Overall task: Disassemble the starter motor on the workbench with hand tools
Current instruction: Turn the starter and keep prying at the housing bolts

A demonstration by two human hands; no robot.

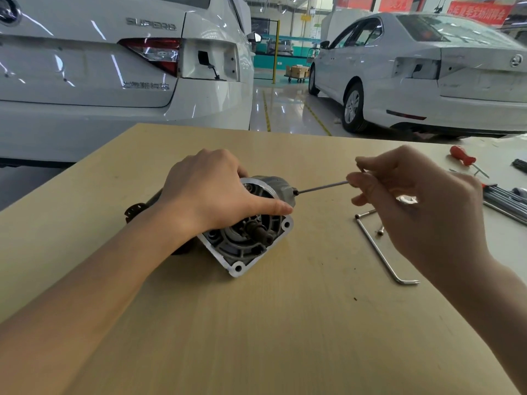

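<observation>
Starter motor (251, 223) on its side mid-worktop (256, 323), left hand (211, 192) clamped over the housing, right hand (413, 201) pinching a thin rod (322, 187) seated at a screw on the casing.

Cast metal, likely heavy and rigid; it won't flex, but the round body can roll, so keep your left grip wrapped over the top, thumb on the flange. Your right grip is narrow, fingertips closed on the rod's end. Expect little torque there. Bent rod (382, 252) and loose bolts lie just right; red screwdriver (463, 156) further right.
</observation>
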